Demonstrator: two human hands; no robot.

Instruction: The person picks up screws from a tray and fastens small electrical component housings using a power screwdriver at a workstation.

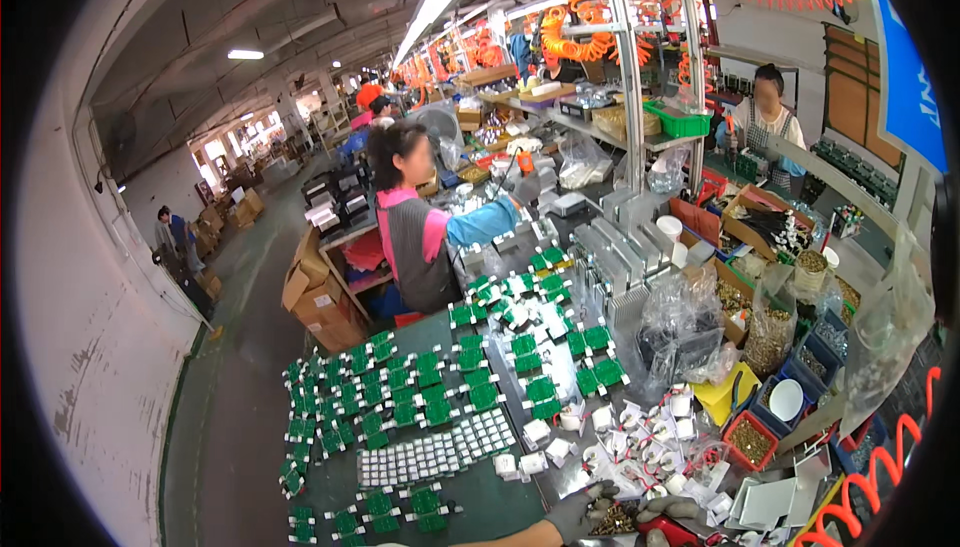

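Note:
At the bottom edge, my left hand [578, 515] in a dark grey glove reaches in with its fingers curled beside a small heap of brass-coloured screws [616, 520]. What it pinches, if anything, is too small to make out. To the right of the screws, my right hand [672, 508], also gloved, has its fingers bent over a red object [668, 531], partly cut off by the frame edge. Just beyond both hands lies a pile of white plastic parts with red wires [640, 442].
Green circuit boards [430, 402] in rows and a block of small white pieces [435, 459] cover the left bench. A red bin of screws [750, 442], a yellow bin [727, 394] and metal housings [625, 257] stand right. A co-worker [415, 217] works at the far side; an orange coiled hose [865, 497] hangs at right.

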